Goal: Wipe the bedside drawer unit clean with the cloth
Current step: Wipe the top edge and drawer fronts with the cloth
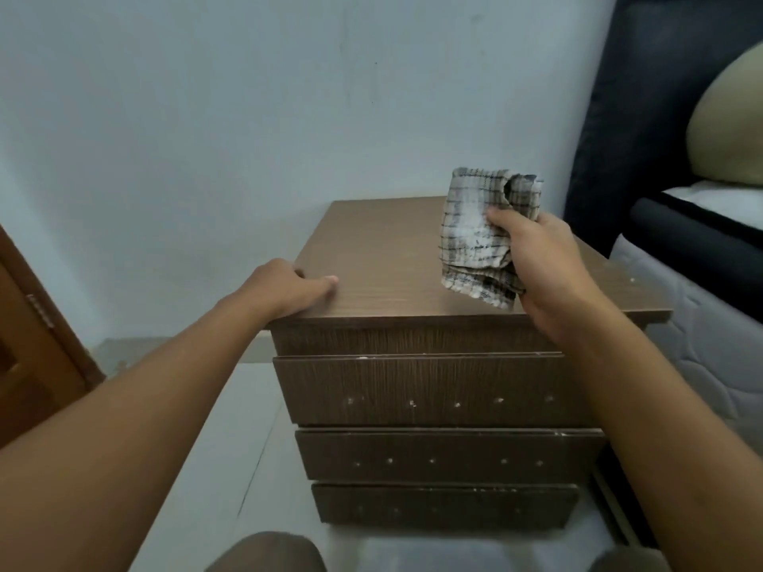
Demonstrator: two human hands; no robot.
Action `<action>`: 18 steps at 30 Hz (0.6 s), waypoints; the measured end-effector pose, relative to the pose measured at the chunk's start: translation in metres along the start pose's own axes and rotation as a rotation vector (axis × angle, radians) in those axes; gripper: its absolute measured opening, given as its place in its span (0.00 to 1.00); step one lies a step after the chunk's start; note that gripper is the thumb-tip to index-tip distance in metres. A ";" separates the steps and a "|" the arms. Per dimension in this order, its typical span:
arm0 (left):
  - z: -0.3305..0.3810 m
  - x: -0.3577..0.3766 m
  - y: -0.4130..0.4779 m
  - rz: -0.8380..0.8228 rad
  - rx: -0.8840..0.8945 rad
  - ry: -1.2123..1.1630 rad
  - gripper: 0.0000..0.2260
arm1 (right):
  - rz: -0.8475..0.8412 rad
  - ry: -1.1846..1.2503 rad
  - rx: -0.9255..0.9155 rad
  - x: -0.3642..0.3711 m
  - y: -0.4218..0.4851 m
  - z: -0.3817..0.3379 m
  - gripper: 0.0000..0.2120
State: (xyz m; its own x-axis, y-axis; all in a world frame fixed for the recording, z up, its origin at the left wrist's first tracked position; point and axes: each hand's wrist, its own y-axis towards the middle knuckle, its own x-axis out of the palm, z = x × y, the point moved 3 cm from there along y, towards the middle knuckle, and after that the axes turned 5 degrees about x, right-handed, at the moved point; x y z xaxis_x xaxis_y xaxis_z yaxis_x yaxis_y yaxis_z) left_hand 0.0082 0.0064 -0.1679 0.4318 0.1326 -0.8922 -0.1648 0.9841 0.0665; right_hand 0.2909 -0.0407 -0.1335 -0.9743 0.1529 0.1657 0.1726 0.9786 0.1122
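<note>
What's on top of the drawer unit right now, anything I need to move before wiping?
Nothing loose shows on the drawer unit. The left hand rests on its front left corner. The right hand holds the cloth up, hiding part of the top's right side.

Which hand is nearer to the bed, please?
The right hand, holding the cloth above the drawer unit's bed-side half. The left hand rests on the top's far corner from the bed.
</note>
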 end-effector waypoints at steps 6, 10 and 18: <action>-0.022 0.024 -0.070 0.349 0.011 -0.324 0.30 | 0.034 0.002 -0.002 -0.026 -0.064 0.020 0.07; -0.038 0.059 -0.100 0.419 0.059 -0.508 0.30 | 0.171 -0.153 -0.085 -0.057 -0.091 0.037 0.06; -0.055 0.089 -0.096 0.345 -0.123 -0.662 0.28 | 0.575 -0.626 -0.244 -0.129 -0.099 0.067 0.12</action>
State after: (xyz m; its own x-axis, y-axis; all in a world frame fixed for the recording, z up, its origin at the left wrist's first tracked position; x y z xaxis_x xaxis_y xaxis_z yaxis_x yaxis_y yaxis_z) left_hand 0.0137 -0.0833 -0.2785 0.7739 0.5121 -0.3726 -0.4683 0.8588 0.2079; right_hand 0.3897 -0.1476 -0.2319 -0.6150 0.7298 -0.2985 0.6170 0.6811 0.3941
